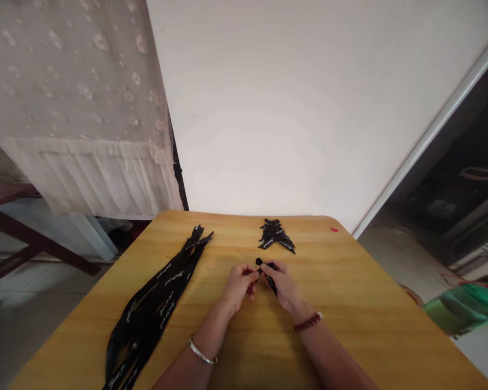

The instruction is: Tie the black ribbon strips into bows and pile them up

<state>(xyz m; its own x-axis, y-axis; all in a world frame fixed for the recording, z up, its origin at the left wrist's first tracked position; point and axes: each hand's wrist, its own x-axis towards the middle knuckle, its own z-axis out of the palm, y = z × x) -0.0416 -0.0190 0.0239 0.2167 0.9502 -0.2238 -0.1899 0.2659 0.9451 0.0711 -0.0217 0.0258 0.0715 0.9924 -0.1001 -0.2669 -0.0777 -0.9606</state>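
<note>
**Head view (sole view).**

Noted at centre of table [350, 303]: left hand [239, 281] and right hand [283, 283] close together, fingertips almost meeting. Each pinching the same short black ribbon piece [270, 283]. Piece held just above the wood, between the two hands. Small loop showing at top, tail slanting down along the right palm. Exact fold hidden by fingers; cannot tell more.

Judged: fingertip shaping of the piece. Advisable:
- Keep both pinches firm and close to the loop.
- Keep the tail free of twist.
- Work low over the wood, wrists steady.

**Edges and room.**
- Left of the hands, well apart: long bundle of strips [158, 303], running from the far side down to the near edge.
- Beyond the hands, near: small heap [274, 236] of short black pieces.
- Near the far right corner: red speck [334, 229].
- Right of the right hand: wide bare wood out to the side edge.
- Far edge close against the wall [288, 108]; floor open below both side edges.

Judged: ample room rightward, less leftward because of the strips. Anything slipping past a side edge likely lost to the floor.
</note>
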